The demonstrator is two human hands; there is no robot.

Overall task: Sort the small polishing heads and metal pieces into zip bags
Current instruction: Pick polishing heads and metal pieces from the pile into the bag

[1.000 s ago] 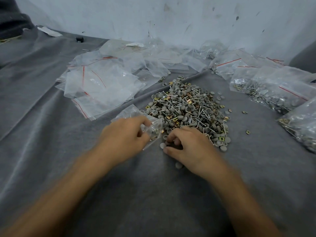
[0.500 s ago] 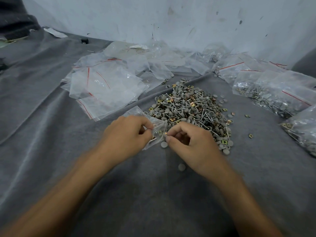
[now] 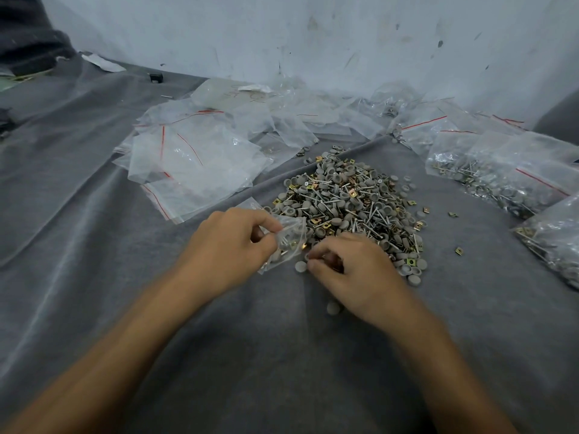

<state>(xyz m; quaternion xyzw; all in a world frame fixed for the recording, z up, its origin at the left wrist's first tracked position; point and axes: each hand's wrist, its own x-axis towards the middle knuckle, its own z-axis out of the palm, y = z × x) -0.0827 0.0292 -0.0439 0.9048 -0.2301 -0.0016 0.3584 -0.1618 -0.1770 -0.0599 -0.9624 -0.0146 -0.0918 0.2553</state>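
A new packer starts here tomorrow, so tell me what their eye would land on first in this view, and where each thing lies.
The mixed pile of grey polishing heads, pins and brass-coloured metal pieces sits centred on the cloth. At its near edge the left hand pinches a small zip bag partly filled, while the right hand picks beside it, fingers curled. Empty zip bags lie heaped left-rear, filled zip bags along the right.

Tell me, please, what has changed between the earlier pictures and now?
The right hand moved left from the near edge of the pile to the mouth of the zip bag, its fingers curled; whether they pinch anything is hidden. The left hand kept gripping the bag. The pile, the loose grey heads and the other bags stayed put.
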